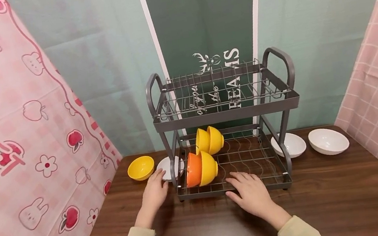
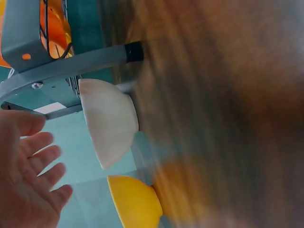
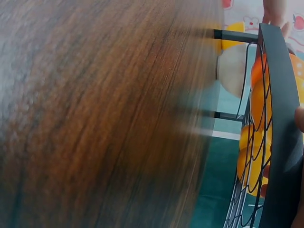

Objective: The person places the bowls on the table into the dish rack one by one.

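Observation:
My left hand (image 1: 155, 195) reaches beside the rack's left leg, near a white bowl (image 1: 164, 165) on the table. In the left wrist view its fingers (image 2: 45, 159) are spread and hold nothing, with a gap to the white bowl (image 2: 109, 121). My right hand (image 1: 252, 193) is at the front edge of the grey two-tier dish rack (image 1: 226, 114), palm down over the lower tier, fingers extended and holding nothing. On that tier's left side, an orange bowl (image 1: 193, 170) and a yellow bowl (image 1: 208, 168) stand on edge, with two more yellow bowls (image 1: 216, 140) behind.
Left of the rack a yellow bowl (image 1: 141, 168) sits upright on the wooden table (image 1: 204, 228). Two white bowls stand at the right, one bowl (image 1: 294, 144) partly behind the rack's leg, the other bowl (image 1: 328, 141) farther out. Cloth curtains (image 1: 308, 36) hang behind.

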Demonstrator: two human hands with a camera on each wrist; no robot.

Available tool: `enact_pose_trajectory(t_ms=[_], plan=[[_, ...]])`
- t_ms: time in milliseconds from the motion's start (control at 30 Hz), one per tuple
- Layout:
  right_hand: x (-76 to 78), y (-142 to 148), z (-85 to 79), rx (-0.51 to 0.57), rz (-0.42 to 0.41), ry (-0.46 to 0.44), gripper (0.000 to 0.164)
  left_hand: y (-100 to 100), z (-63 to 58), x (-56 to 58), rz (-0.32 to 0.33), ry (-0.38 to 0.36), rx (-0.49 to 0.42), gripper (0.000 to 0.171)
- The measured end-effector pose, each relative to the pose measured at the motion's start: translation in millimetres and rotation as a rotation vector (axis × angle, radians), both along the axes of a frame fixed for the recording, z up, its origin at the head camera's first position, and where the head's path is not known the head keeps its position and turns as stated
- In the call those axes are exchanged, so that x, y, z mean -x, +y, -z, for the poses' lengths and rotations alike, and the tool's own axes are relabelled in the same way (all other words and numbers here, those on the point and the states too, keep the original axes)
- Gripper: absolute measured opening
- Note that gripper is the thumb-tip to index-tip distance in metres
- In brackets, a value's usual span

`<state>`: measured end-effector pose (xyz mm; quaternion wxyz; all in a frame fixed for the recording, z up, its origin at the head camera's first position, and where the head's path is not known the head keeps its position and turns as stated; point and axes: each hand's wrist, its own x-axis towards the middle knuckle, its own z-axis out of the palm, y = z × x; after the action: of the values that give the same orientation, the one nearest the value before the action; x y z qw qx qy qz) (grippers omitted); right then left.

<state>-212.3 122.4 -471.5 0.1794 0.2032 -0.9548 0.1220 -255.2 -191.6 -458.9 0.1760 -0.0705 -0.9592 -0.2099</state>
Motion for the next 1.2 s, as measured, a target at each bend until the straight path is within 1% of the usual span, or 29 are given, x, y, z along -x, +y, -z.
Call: enact_pose_trajectory(t_ms=[33, 100, 233, 333, 400, 500, 533, 600, 700, 833, 967, 1200], plan=[[0.0, 0, 0.2, -0.001, -0.001, -0.002, 0.042, -1, 0.6, 3.3, 0.009, -0.032, 0.017, 0.038], [0.0, 0, 0.5, 0.001, -0.003, -0.009, 0.042, -2, 2.7, 9.4, 0.033, -0.062, 0.06, 0.038], [0.4, -2, 0.8, 0.001, -0.01, -0.015, 0.042, -4, 8.4, 17.7, 0.063, -0.087, 0.141, 0.038], [0.4, -2, 0.5, 0.001, -0.012, -0.014, 0.043, -3, 11.7, 21.6, 0.08, -0.107, 0.172, 0.036], [0.1, -2, 0.1, 0.005, -0.013, -0.011, 0.043, -3, 13.5, 23.9, 0.092, -0.127, 0.182, 0.027], [-0.6, -3, -0.2, 0.01, -0.018, -0.013, 0.042, -2, 15.6, 26.4, 0.097, -0.153, 0.194, 0.008], [-0.7, -3, -0.1, 0.009, -0.019, -0.015, 0.042, -2, 16.5, 27.2, 0.1, -0.153, 0.207, 0.005], [-1.2, -3, -0.2, 0.012, -0.02, -0.018, 0.042, -2, 18.4, 28.3, 0.105, -0.14, 0.241, 0.012], [-1.3, -4, -0.1, 0.003, -0.018, -0.019, 0.043, -3, 20.4, 29.5, 0.102, -0.119, 0.287, 0.017], [-0.8, -3, -0.6, 0.008, -0.017, -0.009, 0.043, -3, 20.2, 30.1, 0.091, -0.133, 0.33, 0.019], [-0.3, -3, -1.0, 0.012, -0.015, -0.005, 0.042, -2, 18.2, 30.9, 0.086, -0.152, 0.354, 0.018], [-0.2, -1, -1.9, 0.019, -0.012, -0.005, 0.043, 1, 14.8, 31.4, 0.077, -0.182, 0.358, 0.016]])
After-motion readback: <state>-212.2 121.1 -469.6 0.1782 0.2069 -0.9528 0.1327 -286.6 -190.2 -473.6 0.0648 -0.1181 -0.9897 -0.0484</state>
